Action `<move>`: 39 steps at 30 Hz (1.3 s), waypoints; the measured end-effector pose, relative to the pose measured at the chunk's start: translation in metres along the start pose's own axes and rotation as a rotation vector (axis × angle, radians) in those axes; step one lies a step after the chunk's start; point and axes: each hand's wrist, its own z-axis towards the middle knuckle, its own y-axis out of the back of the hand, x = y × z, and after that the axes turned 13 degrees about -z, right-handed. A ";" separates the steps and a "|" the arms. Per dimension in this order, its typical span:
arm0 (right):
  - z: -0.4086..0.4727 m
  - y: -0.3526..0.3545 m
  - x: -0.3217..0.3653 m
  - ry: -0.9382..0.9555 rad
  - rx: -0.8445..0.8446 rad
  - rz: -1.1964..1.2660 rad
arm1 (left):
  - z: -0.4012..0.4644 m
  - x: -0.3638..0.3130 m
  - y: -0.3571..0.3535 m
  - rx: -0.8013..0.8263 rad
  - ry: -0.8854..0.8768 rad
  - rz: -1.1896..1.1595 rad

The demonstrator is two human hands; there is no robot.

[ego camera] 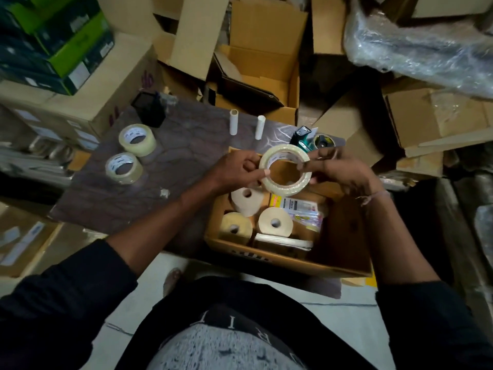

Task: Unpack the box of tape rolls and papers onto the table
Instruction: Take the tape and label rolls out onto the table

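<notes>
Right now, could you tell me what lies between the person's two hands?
In the head view, a clear tape roll spans between left hand and right hand.

The dark table [170, 166] carries two clear tape rolls [137, 140] [124, 168], two upright white tubes [233, 122] [260, 127], a black holder [149, 109] and the open box [288, 260].

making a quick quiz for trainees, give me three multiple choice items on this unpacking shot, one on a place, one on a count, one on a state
1. Where do the two clear tape rolls that are already out lie?
A. on the table's left part
B. inside the box
C. on the floor

2. How many beige rolls stand in the box?
A. one
B. three
C. five

3. How is the tape roll above the box held?
A. left hand alone
B. resting on the table
C. both hands

Answers:
1 A, both sit on the dark table.
2 B, three round tops show.
3 C, the left hand and right hand grip opposite sides.
</notes>
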 end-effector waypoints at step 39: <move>0.188 -0.441 0.136 0.334 0.219 -0.655 | -0.059 0.194 0.363 -0.382 0.489 0.312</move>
